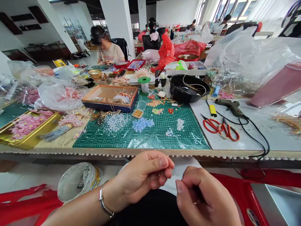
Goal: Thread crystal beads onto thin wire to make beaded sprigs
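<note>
Below the table's front edge, my left hand [148,169], with a silver bracelet at the wrist, pinches a thin wire [172,171] between thumb and fingers. A short length of it sticks out toward my right hand [207,197]. That hand is closed, thumb against curled fingers, and whatever lies inside is hidden. On the green cutting mat [160,138] beyond are small piles of blue flower-like pieces [142,124], clear beads [115,123] and whitish pieces [180,124]. A small clear box [137,113] of gold beads stands behind them.
Red-handled pliers [227,130] and a glue gun [231,107] with its cable lie at right. A black bowl [189,89] and an open box [109,97] stand behind. A gold tray [30,128] is at left; a white bucket [76,182] stands below. Another person sits opposite.
</note>
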